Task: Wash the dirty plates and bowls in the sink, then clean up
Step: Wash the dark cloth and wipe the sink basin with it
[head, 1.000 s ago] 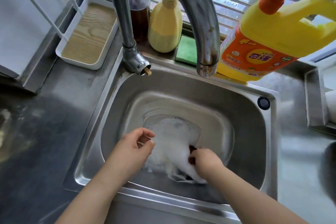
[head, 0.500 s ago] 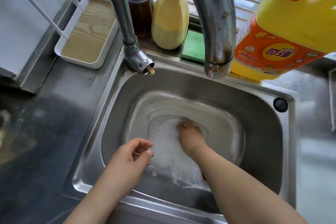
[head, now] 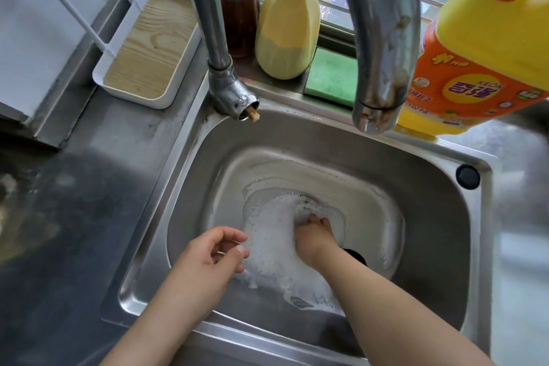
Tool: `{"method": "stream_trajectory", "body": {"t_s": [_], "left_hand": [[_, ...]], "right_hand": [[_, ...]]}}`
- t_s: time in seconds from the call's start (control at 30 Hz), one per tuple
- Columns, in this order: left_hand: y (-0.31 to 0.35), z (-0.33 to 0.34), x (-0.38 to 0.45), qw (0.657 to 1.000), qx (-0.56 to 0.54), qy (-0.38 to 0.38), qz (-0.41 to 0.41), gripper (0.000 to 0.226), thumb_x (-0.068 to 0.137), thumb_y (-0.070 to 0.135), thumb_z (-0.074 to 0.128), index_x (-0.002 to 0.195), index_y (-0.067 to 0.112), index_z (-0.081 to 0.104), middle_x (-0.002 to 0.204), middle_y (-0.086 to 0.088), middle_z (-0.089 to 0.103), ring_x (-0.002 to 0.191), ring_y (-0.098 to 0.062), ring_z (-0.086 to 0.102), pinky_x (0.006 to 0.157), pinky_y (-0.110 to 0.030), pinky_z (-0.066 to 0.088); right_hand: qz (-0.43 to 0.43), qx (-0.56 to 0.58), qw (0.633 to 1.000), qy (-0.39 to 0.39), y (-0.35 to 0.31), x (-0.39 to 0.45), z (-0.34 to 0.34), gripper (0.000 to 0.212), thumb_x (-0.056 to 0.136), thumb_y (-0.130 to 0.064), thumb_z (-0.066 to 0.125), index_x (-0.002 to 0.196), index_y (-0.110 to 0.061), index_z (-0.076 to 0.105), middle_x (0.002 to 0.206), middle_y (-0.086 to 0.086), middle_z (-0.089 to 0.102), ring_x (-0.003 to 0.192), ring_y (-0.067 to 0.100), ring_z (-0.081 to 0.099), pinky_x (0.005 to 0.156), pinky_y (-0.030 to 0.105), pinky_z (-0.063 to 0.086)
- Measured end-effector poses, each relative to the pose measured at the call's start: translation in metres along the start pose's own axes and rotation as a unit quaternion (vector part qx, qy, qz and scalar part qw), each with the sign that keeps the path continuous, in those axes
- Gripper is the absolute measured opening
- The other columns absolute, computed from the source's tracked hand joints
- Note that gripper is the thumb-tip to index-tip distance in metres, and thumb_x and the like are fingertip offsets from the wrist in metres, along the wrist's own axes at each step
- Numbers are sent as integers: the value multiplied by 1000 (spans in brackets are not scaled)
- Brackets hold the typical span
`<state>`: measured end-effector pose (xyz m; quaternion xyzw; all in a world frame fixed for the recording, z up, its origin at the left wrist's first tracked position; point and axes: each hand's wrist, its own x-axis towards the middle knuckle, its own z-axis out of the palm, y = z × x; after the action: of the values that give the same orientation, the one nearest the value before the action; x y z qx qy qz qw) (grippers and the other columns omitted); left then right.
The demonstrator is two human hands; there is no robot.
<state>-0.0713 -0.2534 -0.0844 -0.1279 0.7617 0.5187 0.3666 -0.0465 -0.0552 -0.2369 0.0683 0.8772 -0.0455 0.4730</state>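
The steel sink holds a patch of white soap foam on its floor; no plate or bowl shows. My right hand is down in the foam at the basin's middle, knuckles up, fingertips buried, so whatever it may hold is hidden. My left hand hovers over the sink's left side beside the foam, fingers loosely curled and empty. A dark drain opening peeks out by my right forearm.
The tap spout arches over the basin. Behind the sink stand a yellow-and-orange detergent jug, a yellow spray bottle, a brown bottle and a green sponge. A white tray sits on the left counter.
My right hand has moved from the foam's near right edge up to its middle. My left hand stays in place. The view has moved closer to the sink.
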Motion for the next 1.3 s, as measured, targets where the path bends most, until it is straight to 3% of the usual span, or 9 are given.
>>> {"method": "stream_trajectory", "body": {"t_s": [0.37, 0.53, 0.77, 0.9, 0.97, 1.03, 1.1, 1.17, 1.3], "left_hand": [[-1, -2, -1, 1000, -1, 3, -10, 20, 90, -2, 56, 88, 17, 64, 79, -5, 71, 59, -7, 65, 66, -20, 49], [0, -5, -3, 1000, 2, 1, -10, 19, 89, -1, 57, 89, 16, 64, 83, -9, 71, 60, -8, 65, 77, -33, 49], [-3, -3, -3, 1000, -1, -7, -12, 20, 90, -2, 55, 88, 16, 64, 77, -5, 71, 57, -6, 65, 68, -27, 48], [-3, -9, 0, 1000, 7, -1, -14, 19, 90, 0, 56, 89, 17, 64, 75, -2, 72, 59, -7, 66, 74, -34, 49], [-1, -10, 2, 1000, 17, -1, -13, 19, 90, 1, 56, 87, 18, 64, 78, -6, 72, 58, -7, 66, 76, -36, 50], [5, -9, 4, 1000, 20, -3, -12, 19, 90, 0, 56, 86, 17, 63, 82, -11, 70, 55, -7, 64, 74, -35, 49], [11, -6, 5, 1000, 18, -5, -15, 19, 91, -1, 54, 85, 16, 62, 81, -10, 69, 56, -11, 63, 68, -30, 48], [17, -2, 7, 1000, 21, -12, -17, 20, 93, -2, 51, 85, 15, 59, 80, -8, 66, 59, -16, 60, 62, -25, 46], [21, 5, 9, 999, 34, -23, -10, 22, 94, 0, 49, 83, 17, 57, 76, -4, 64, 59, -17, 58, 57, -24, 43]], "right_hand": [[17, -6, 1000, -2, -7, -1, 2, 55, 91, -10, 41, 145, -8, 30, 148, 10, 34, 139, 30, 19, 113, 46, 13], [28, 5, 998, -53, -10, 5, -5, 53, 92, -11, 40, 145, -10, 35, 151, 11, 31, 142, 31, 15, 114, 47, 12], [33, 32, 998, -50, -10, -4, -7, 50, 94, -12, 38, 143, -10, 37, 149, 13, 36, 139, 30, 25, 115, 46, 11], [21, 159, 987, 22, -1, -20, -11, 17, 93, -5, 38, 98, -13, 52, 103, 5, 54, 104, 26, 51, 83, 26, 38], [37, 240, 968, 69, 10, -34, -13, 20, 92, -6, 37, 74, -14, 38, 78, 1, 41, 80, 21, 44, 60, 25, 32], [69, 326, 936, 116, 20, -51, -19, 12, 93, -12, 41, 90, -8, 51, 87, 7, 51, 79, 22, 49, 61, 27, 35], [102, 401, 897, 154, 28, -62, -24, 33, 94, -19, 46, 123, -5, 55, 113, 13, 60, 101, 28, 57, 79, 29, 44], [102, 441, 878, 156, 34, -73, -27, 41, 93, -21, 49, 131, -8, 52, 126, 11, 59, 113, 28, 56, 88, 29, 44], [90, 260, 959, 64, 55, -95, -11, 14, 89, -18, 47, 96, -16, 59, 112, 9, 61, 108, 30, 56, 77, 26, 41]]}}
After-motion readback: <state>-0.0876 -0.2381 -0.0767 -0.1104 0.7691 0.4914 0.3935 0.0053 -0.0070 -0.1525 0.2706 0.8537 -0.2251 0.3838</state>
